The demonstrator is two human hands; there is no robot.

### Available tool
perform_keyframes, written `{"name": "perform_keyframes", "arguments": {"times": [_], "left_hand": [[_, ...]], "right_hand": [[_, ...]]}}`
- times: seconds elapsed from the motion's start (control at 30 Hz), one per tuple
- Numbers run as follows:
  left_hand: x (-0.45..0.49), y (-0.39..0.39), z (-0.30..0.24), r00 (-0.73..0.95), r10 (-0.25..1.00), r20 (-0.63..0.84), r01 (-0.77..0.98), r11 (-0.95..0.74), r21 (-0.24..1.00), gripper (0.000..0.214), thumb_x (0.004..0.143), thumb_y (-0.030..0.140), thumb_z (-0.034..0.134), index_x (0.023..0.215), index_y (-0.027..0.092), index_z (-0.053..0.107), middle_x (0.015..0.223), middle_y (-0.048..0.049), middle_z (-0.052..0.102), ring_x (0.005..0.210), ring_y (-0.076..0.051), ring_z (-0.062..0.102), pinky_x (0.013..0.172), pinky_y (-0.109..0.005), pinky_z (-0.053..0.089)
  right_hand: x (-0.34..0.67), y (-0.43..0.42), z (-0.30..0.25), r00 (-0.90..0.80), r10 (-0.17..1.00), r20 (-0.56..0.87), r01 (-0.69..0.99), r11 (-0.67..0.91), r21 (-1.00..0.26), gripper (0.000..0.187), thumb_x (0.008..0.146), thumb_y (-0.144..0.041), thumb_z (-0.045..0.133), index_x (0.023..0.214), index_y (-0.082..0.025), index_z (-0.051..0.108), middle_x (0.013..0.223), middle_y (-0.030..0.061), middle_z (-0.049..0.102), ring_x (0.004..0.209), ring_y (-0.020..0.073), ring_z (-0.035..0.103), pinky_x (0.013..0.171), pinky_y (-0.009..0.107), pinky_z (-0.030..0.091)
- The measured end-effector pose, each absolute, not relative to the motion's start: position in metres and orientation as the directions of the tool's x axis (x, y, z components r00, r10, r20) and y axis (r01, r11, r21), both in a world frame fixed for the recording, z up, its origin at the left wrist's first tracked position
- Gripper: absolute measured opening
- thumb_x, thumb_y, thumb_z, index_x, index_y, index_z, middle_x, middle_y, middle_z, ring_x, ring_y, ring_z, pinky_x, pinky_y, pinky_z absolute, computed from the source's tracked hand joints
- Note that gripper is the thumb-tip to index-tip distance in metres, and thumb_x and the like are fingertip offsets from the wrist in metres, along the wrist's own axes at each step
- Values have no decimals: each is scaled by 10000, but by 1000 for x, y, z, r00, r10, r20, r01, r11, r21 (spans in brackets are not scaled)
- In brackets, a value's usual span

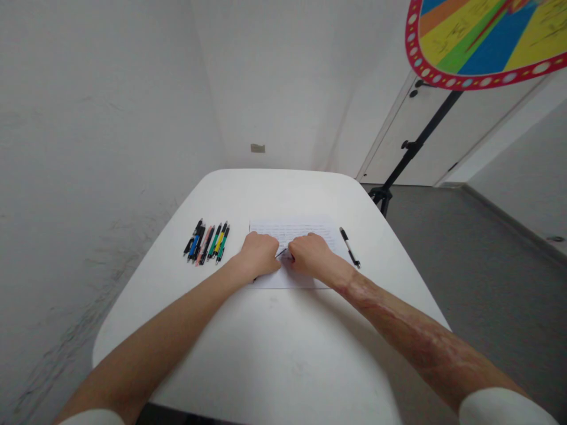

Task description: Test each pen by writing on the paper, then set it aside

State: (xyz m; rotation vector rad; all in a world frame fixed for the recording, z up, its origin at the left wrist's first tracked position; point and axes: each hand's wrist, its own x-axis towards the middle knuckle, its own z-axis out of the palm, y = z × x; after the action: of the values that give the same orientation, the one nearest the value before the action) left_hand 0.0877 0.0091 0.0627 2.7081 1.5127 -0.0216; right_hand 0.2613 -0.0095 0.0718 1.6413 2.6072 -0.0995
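Thin dark rod (280, 253) spans gap btwn L hand (261, 252) & R hand (308, 254)

Rod sits over the written sheet (283, 283), mid-table (274, 342). Long axis = shallow diagonal: near end L, far end R. Lies to R of L hand, to L of R hand; neither's nearer, each meets one end. Both hands look curled closed, grasping it; exact fingertip contact mostly hidden. Dark tip (255, 280) pokes out below L hand; can't tell if it's part of same piece.

Pose: backs of hands up, fists just apart, thumbs' sides facing in. L forearm (177, 321) comes in from lower L, R forearm (411, 321) from lower R, making a V w/ its point at the rod.

Nearby: pen cluster (205, 243) well off to L, roughly side by side; lone black-&-white pen (350, 248) just beside sheet's R edge, slanted, clear of R hand.
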Motion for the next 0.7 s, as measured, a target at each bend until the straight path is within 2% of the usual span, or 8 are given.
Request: {"name": "perform_keyframes", "arguments": {"times": [0.1, 0.2, 0.27, 0.3, 0.37, 0.47, 0.57, 0.7], "left_hand": [[88, 15, 55, 526, 850, 6, 849, -526, 44, 145, 762, 322, 845, 736, 199, 773, 712, -121, 755, 807, -323, 769, 806, -402, 544], [81, 14, 53, 532, 844, 59, 843, -535, 56, 151, 780, 344, 829, 738, 213, 766, 672, -97, 738, 766, -304, 762, 764, -376, 537], [73, 10, 56, 529, 844, 91, 844, -534, 52, 131, 791, 317, 804, 721, 217, 755, 653, -83, 729, 719, -284, 748, 716, -355, 515], [68, 7, 57, 524, 845, 108, 847, -530, 44, 121, 793, 291, 787, 705, 218, 746, 646, -78, 727, 683, -273, 734, 680, -346, 493], [60, -1, 59, 514, 840, 173, 850, -526, 28, 88, 798, 262, 766, 719, 228, 748, 651, -60, 734, 629, -251, 702, 634, -334, 447], [52, -12, 55, 504, 819, 274, 839, -540, 73, 35, 835, 254, 759, 802, 242, 764, 736, -39, 777, 671, -241, 711, 645, -333, 445], [48, -19, 44, 527, 743, 413, 781, -615, 108, 37, 866, 209, 738, 850, 234, 759, 802, -23, 797, 727, -225, 738, 665, -330, 473], [44, -23, 30, 563, 625, 541, 714, -698, 64, 79, 905, 181, 691, 863, 221, 744, 794, -18, 795, 717, -199, 740, 674, -325, 504]], "right_hand": [[259, -8, 68, -430, 901, -56, 903, 428, -37, 38, 837, -188, 814, 830, -213, 842, 821, 138, 842, 851, 300, 804, 800, 360, 548], [266, -9, 69, -404, 914, -28, 913, 402, -74, 49, 835, -193, 793, 794, -200, 819, 821, 144, 832, 788, 288, 784, 718, 343, 517], [275, -12, 71, -359, 933, 33, 912, 358, -199, 51, 833, -199, 773, 787, -197, 796, 837, 131, 823, 753, 264, 754, 675, 333, 482], [280, -14, 71, -331, 940, 83, 890, 340, -305, 36, 830, -204, 765, 800, -203, 785, 840, 110, 816, 743, 245, 732, 668, 327, 469], [289, -19, 68, -269, 942, 201, 761, 336, -555, 22, 832, -217, 742, 832, -219, 764, 839, 56, 794, 730, 203, 685, 677, 312, 464], [293, -26, 52, -116, 948, 295, 427, 316, -847, 82, 841, -297, 715, 854, -223, 748, 771, 9, 731, 667, 162, 614, 662, 298, 472], [287, -31, 31, 64, 958, 279, 148, 267, -952, 213, 845, -424, 753, 884, -215, 751, 742, 6, 698, 634, 153, 576, 618, 294, 470], [277, -34, 12, 219, 949, 227, 17, 229, -973, 242, 826, -444, 811, 907, -222, 760, 752, 10, 706, 622, 152, 569, 600, 300, 486]]}}
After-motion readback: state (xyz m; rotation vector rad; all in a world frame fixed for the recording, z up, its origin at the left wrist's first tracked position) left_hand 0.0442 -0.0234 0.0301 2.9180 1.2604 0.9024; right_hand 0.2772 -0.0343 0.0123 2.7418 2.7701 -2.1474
